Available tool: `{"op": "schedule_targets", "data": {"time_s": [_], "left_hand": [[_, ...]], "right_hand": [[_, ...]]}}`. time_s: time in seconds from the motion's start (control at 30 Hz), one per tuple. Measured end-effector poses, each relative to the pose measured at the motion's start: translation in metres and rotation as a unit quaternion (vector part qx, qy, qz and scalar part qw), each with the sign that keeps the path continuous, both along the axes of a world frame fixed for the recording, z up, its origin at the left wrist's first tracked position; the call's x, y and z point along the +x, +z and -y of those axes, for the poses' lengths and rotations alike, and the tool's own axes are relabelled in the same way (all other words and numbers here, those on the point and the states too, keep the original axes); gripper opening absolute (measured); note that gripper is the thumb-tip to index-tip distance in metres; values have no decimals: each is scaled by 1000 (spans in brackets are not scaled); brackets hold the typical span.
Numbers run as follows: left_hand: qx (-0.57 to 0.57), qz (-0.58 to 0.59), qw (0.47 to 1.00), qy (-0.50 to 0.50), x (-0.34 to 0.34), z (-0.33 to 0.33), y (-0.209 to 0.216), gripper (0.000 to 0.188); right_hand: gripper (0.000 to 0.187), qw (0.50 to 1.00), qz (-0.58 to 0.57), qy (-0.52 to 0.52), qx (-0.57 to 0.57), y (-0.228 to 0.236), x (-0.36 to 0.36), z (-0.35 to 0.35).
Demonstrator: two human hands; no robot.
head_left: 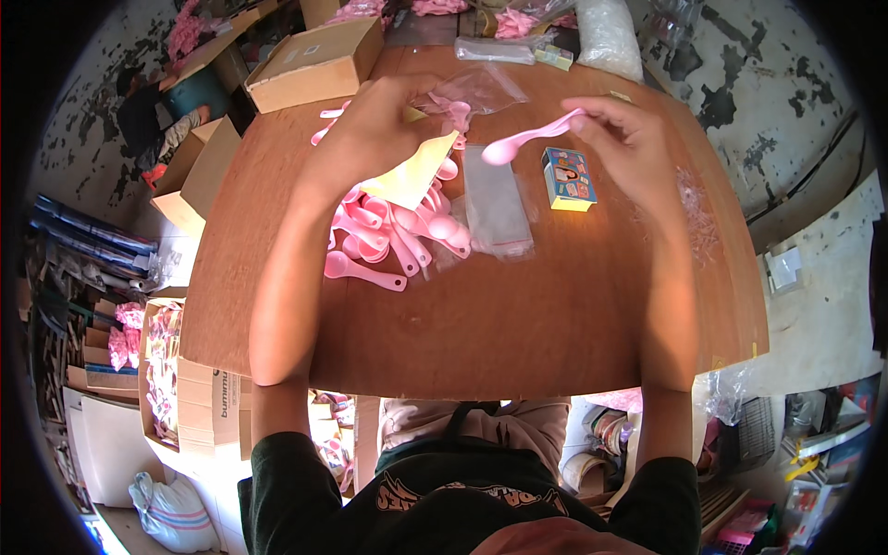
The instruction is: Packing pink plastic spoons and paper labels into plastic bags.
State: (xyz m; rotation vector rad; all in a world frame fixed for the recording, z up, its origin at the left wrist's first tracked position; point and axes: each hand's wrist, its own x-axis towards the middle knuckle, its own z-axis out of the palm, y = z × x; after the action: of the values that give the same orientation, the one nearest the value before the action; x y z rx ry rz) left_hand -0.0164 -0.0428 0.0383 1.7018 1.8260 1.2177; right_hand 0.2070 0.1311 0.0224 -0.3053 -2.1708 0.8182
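My left hand is closed on a clear plastic bag, whose mouth spreads out beyond the fingers. Pink plastic shows in or behind the bag; I cannot tell which. A yellow sheet hangs beneath this hand, over a pile of pink plastic spoons; whether the hand grips it too is hidden. Between finger and thumb, my right hand pinches the handle end of one pink spoon, its bowl pointing left. Below that spoon lie flat clear bags and a small blue-and-yellow box.
On the brown wooden table, a cardboard box stands at the far left. A clear-wrapped white roll and more packets line the far edge. Pinkish shreds lie at right. Another person sits beyond the left side.
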Motion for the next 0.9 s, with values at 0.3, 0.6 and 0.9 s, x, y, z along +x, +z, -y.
{"op": "schedule_targets", "data": {"time_s": [0.3, 0.6, 0.9], "left_hand": [[31, -80, 994, -63, -3, -9, -17, 27], [-14, -40, 990, -132, 12, -5, -10, 40], [-43, 21, 980, -194, 19, -12, -20, 42]], "right_hand": [[23, 985, -163, -18, -57, 24, 13, 10], [23, 980, -166, -30, -102, 20, 11, 13], [22, 986, -153, -32, -64, 21, 7, 25]]}}
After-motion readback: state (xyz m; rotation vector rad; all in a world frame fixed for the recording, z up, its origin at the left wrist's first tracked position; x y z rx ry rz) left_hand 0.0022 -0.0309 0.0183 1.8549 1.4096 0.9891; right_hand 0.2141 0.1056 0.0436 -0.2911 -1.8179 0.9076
